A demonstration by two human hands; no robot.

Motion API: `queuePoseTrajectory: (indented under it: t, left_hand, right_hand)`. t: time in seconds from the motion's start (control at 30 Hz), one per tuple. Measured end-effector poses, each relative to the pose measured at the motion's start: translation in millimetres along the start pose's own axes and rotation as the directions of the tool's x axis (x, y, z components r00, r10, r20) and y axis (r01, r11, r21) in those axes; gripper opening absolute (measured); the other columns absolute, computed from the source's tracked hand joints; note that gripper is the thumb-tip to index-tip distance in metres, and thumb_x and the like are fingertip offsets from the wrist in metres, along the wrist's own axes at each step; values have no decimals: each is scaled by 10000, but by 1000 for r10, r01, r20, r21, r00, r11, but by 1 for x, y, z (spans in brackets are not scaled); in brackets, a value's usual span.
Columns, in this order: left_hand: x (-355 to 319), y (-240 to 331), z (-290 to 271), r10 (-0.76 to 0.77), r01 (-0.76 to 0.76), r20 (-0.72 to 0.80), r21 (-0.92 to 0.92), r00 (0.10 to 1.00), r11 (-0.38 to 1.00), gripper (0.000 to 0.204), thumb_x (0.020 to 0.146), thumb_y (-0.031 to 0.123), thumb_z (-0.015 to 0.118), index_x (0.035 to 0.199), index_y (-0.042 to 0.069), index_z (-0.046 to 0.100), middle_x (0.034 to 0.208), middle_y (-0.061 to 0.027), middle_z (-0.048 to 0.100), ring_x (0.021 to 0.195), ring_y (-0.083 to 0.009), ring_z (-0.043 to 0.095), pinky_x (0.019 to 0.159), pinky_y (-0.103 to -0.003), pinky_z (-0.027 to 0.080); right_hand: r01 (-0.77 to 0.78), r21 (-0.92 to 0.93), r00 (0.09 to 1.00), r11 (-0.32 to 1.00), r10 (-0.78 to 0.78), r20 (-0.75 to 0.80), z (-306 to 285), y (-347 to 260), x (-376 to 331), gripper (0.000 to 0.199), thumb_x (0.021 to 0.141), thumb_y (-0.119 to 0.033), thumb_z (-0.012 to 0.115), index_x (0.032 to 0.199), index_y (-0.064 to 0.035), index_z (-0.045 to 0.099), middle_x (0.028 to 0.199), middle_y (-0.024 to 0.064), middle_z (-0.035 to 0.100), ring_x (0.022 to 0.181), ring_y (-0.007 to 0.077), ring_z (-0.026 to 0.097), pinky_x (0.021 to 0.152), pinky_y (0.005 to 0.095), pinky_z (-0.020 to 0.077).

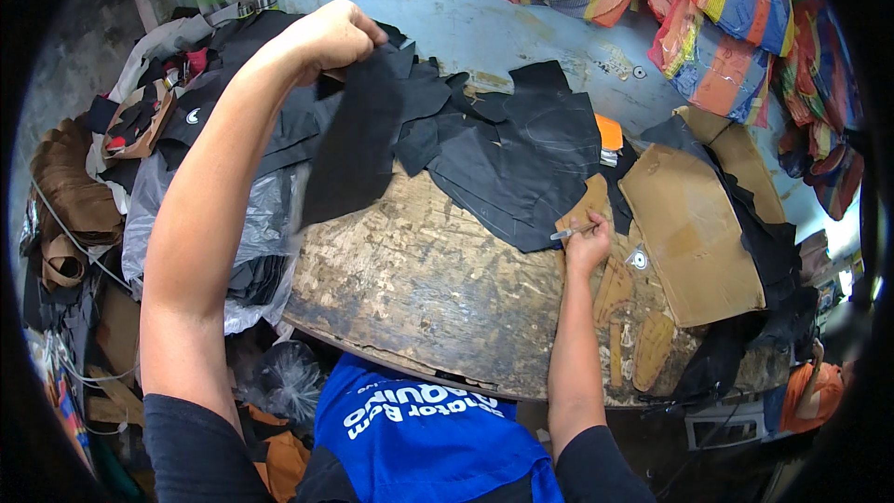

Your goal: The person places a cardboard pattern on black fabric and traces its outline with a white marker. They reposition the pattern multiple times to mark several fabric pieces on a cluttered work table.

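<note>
My left hand (pixel 343 35) is raised at the far side of the table, its fingers pinched on the upper edge of a dark fabric piece (pixel 354 144). The piece hangs down, slightly blurred. My right hand (pixel 589 240) grips a silver pen (pixel 570 232), its tip pointing left. Under that hand's fingers lies a brown cardboard pattern (pixel 593 194); whether they also hold it I cannot tell. Left of it, black fabric pieces (pixel 521 154) with pale drawn lines are spread over the worn wooden table (pixel 400 270).
Brown patterns (pixel 654 349) and a small white disc (pixel 639 259) lie right of my hand. Beyond them leans a cardboard sheet (pixel 694 233). Clear plastic (pixel 265 224) and brown pieces (pixel 79 186) are piled left. Striped, colourful bundles (pixel 736 28) fill the far right.
</note>
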State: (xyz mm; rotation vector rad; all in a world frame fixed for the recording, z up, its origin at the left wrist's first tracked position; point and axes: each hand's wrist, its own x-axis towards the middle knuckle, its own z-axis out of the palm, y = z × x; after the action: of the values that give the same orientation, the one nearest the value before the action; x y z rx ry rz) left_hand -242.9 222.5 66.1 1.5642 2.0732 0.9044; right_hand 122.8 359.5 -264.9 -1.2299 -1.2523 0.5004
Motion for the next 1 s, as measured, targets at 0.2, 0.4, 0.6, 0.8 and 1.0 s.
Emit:
queuePoseTrajectory:
  t: [0.2,0.4,0.6,0.8,1.0]
  left_hand:
    - [-34,-22,28,162,-198,-117,-677,980,708,414,820,31,581,1220,-64,534,1106,-152,612,913,-176,615,819,-274,501]
    - [-139,-107,141,-125,57,-92,-533,988,844,417,789,72,652,1185,-36,577,1151,-146,616,1019,-192,596,924,-317,449]
    - [-189,-156,188,-151,180,135,-234,979,955,459,709,18,632,1167,43,616,1037,-159,667,918,-189,640,836,-301,480]
    - [-177,-158,193,-108,95,-49,-215,993,972,622,705,34,680,1300,64,501,809,-62,660,563,-71,487,536,-222,435]
    - [-174,-191,215,-126,-175,-475,-540,871,823,529,797,-75,603,1303,-12,462,1217,-127,547,995,-139,570,716,-213,504]
  right_hand:
    - [70,58,997,996,-69,-23,1,-4,-2,334,711,-3,730,997,22,558,918,131,617,871,190,590,791,292,456]
    - [21,-31,999,999,-22,-29,2,4,0,342,693,-35,750,987,9,582,957,141,637,911,239,613,825,314,458]
    - [75,-71,996,995,-78,-48,0,1,-2,361,682,-61,754,997,-7,587,951,142,641,917,261,613,839,322,451]
    - [188,-208,976,960,-207,-73,-5,-30,-13,332,708,-46,720,1012,-20,589,943,142,645,877,294,618,807,346,463]
    - [312,-55,945,948,-316,-88,-13,-65,-14,195,769,27,642,956,3,593,915,138,643,830,256,632,773,334,489]
